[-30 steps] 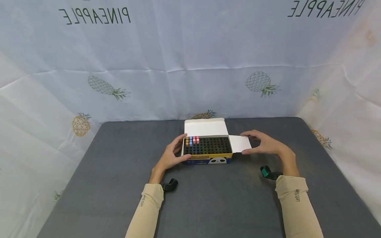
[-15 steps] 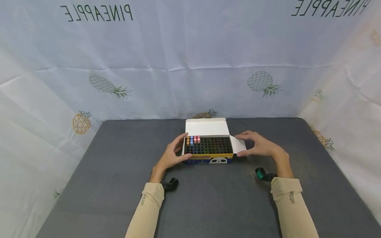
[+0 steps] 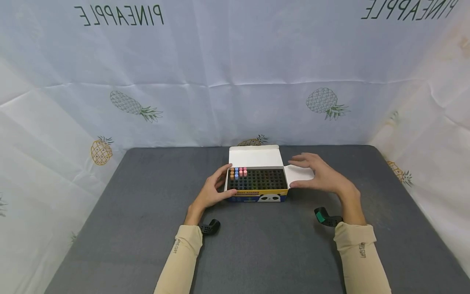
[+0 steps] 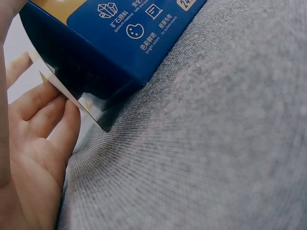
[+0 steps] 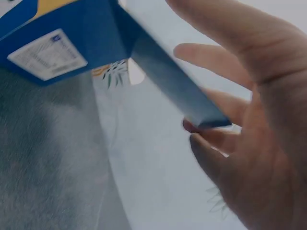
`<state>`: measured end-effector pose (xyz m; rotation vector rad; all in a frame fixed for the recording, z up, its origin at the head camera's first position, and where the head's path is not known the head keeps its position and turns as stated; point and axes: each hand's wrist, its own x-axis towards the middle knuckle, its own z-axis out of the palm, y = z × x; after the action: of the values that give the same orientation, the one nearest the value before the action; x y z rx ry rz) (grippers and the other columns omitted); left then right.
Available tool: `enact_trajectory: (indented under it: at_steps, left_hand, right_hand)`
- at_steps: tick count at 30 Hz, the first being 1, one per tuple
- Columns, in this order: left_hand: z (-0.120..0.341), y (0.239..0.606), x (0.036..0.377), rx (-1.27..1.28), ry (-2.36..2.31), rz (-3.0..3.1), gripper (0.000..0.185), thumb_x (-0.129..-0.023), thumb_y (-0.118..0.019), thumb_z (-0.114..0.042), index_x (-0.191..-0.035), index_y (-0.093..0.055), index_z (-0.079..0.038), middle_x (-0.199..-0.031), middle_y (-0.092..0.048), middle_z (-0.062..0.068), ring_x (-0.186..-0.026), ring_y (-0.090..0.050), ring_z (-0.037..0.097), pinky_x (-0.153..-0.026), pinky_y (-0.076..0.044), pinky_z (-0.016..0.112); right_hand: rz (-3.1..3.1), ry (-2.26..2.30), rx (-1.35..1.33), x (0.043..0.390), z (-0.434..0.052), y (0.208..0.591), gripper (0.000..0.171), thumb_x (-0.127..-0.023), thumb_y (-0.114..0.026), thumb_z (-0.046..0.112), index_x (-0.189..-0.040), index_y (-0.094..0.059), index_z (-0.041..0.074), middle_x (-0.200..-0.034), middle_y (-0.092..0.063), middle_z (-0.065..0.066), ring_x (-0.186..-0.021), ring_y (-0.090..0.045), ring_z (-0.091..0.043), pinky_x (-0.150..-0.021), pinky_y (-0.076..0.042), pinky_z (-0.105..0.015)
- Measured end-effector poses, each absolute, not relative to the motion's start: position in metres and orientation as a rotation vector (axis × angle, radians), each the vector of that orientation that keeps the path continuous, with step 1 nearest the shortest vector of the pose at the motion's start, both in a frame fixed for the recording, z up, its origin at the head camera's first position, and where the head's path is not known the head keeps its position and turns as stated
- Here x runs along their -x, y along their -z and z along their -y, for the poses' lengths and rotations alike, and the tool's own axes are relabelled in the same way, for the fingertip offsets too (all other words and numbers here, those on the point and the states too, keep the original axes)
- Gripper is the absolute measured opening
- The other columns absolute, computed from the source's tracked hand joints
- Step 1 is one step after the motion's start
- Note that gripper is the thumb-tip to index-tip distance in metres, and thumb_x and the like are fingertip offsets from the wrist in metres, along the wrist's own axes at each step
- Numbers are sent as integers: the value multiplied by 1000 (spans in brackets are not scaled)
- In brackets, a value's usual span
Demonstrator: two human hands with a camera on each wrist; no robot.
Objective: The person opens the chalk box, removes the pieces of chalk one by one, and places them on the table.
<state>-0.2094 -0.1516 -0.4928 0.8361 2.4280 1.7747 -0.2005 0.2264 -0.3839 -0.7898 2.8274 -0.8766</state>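
A blue and yellow chalk box (image 3: 267,198) with a panda on its front stands on the table, its white lid (image 3: 255,156) raised at the back. Orange, blue and pink chalks (image 3: 240,172) sit in the left holes of its black holder (image 3: 266,179). My left hand (image 3: 211,190) grips the box's left end, thumb at the front corner, fingertips at the back corner. In the left wrist view those fingers lie behind a side flap (image 4: 72,98). My right hand (image 3: 324,173) is spread around the right flap (image 3: 299,173), which sticks outward; thumb and fingertips are near the box's right corners.
The dark grey table (image 3: 264,253) stands before a white pineapple-print cloth (image 3: 220,114). A black wrist mount (image 3: 209,227) is on the left wrist, and another mount (image 3: 328,217) with a green patch is on the right.
My right hand has moved left from the flap's outer end toward the box and risen a little. The flap tilted up, then lies flatter now. My left hand has stayed at the box.
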Motion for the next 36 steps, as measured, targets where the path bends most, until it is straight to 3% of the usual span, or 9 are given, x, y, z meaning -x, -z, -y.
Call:
enact_trajectory:
  at_steps: [2,5,8,12,19,25,30,36]
  left_hand:
    - [151,492,209,-836,-1773,-2430,81,-90,-79,-29,-159,-37,-24,-150,-51,16,-141,-50,36,-116,-43,57]
    - [151,492,209,-833,-1770,-2437,81,-90,-79,-29,-159,-38,-24,-149,-52,16,-140,-51,35,-116,-43,58]
    - [152,492,209,-833,-1766,-2446,81,-90,-79,-30,-159,-38,-24,-148,-53,16,-138,-52,35,-115,-44,58]
    - [152,492,209,-832,-1753,-2459,81,-90,-79,-31,-159,-37,-23,-149,-52,16,-139,-51,35,-115,-43,59]
    - [152,493,209,-833,-1755,-2454,81,-91,-78,-28,-160,-36,-21,-154,-47,17,-143,-48,38,-116,-42,60]
    - [152,494,208,-812,-1748,-2452,81,-91,-78,-32,-160,-36,-25,-157,-45,15,-144,-47,36,-117,-42,60]
    - [153,493,208,-817,-1757,-2448,84,-91,-78,-39,-160,-35,-21,-154,-48,15,-142,-48,37,-116,-42,61]
    - [152,493,209,-834,-1761,-2439,82,-91,-78,-33,-160,-35,-20,-152,-50,15,-140,-51,35,-116,-43,59]
  right_hand:
    - [-2869,898,826,197,-224,380,66,-86,-84,28,-142,-60,3,-151,-50,-25,-146,-30,-50,-111,-30,-75]
    - [-2945,957,881,193,-218,374,55,-87,-82,20,-136,-65,2,-144,-56,-24,-140,-41,-47,-107,-38,-71]
    - [-3025,1074,938,191,-209,371,43,-86,-82,11,-127,-72,1,-132,-64,-22,-124,-58,-42,-93,-52,-61]
    - [-3060,1293,952,192,-193,371,32,-84,-81,3,-116,-76,2,-116,-71,-17,-102,-69,-36,-82,-58,-54]
    - [-2935,1543,932,199,-162,385,26,-88,-79,4,-113,-77,-1,-101,-73,-16,-90,-71,-31,-82,-63,-49]
    - [-2816,1580,896,206,-138,401,28,-89,-79,7,-115,-76,-3,-103,-73,-19,-91,-72,-30,-82,-65,-38]
    - [-2807,1533,927,213,-119,413,25,-90,-78,9,-112,-77,-2,-101,-75,-17,-87,-74,-28,-77,-65,-35]
    - [-2815,1470,923,216,-101,420,18,-90,-78,11,-106,-80,2,-94,-77,-13,-80,-74,-23,-72,-63,-29]
